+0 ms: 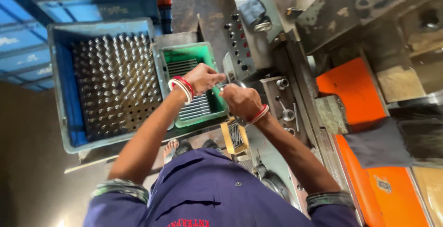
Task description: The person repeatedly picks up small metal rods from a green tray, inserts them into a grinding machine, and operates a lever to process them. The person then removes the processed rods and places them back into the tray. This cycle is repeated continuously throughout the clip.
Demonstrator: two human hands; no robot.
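My left hand and my right hand meet over the right edge of a green tray, both closed around a thin shiny metal rod held between them. Rows of similar metal rods lie flat in the green tray below my left hand. Red and white bangles sit on both wrists. A large blue crate to the left holds many upright metal rods packed in rows.
A grey machine with a button panel and knobs stands right of my hands. Orange machine covers lie further right, with a dark cloth. Blue crates are stacked at far left. My feet in sandals show below.
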